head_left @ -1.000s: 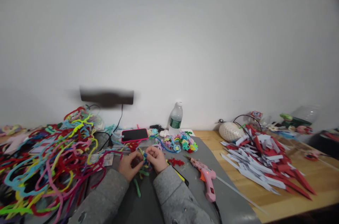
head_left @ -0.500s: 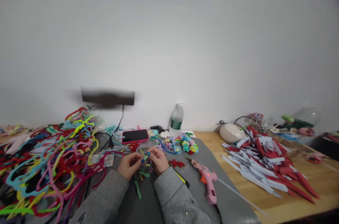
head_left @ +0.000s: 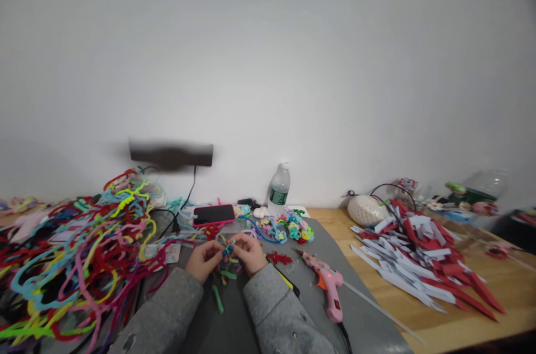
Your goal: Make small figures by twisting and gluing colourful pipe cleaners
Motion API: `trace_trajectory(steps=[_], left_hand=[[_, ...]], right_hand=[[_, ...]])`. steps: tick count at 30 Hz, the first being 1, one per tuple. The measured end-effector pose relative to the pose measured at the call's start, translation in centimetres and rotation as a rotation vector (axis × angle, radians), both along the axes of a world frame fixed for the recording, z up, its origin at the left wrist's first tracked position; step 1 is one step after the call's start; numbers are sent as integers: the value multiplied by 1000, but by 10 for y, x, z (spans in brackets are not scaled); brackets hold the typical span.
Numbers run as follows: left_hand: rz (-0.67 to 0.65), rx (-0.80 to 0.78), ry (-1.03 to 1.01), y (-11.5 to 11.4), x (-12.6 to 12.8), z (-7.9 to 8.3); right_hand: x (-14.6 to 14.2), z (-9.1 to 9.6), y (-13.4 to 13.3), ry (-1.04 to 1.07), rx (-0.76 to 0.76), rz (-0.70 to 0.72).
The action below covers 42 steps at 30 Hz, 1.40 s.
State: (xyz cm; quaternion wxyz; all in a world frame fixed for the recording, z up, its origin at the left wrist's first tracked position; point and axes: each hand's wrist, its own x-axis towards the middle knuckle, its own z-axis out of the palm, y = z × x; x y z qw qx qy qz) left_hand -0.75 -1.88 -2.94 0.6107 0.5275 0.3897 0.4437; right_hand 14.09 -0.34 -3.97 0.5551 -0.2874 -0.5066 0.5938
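At lower centre, a small blue piece (head_left: pixel 228 250) was pinched between the fingertips of the left hand (head_left: pixel 203 261) and right hand (head_left: pixel 250 255). At lower right, a pink glue gun (head_left: pixel 331 286) was seen.

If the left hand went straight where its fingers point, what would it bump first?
The left hand would meet the small blue piece at its fingertips, then probably the right hand, though depth is unclear.

Blue's seen on the small piece (head_left: pixel 228 251), plain grey on the sleeves (head_left: pixel 274 301), glue gun (head_left: pixel 334 295) is done in pink with an orange trigger (head_left: pixel 321 281), paper strips (head_left: pixel 412 271) are mixed red and white.
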Motion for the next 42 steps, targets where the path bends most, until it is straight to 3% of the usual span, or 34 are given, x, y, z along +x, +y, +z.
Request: trace_trajectory(steps=[3, 5, 12, 27, 34, 38, 42], left_hand=[[87, 214, 85, -2, 2, 1], [144, 273, 116, -4, 4, 0], [117, 152, 60, -7, 5, 6], [149, 256, 99, -5, 4, 4], [152, 200, 94, -2, -1, 2], [120, 269, 141, -2, -2, 4], [196, 378, 210, -1, 1, -1]], right_hand=[[0, 1, 0, -4, -3, -3], [0, 0, 0, 1, -4, -5], [-1, 2, -1, 64, -28, -30], [-2, 5, -2, 88, -57, -48], [-2, 3, -2, 86, -38, -45], [-1, 2, -1, 83, -22, -48], [-1, 1, -1, 88, -12, -52]])
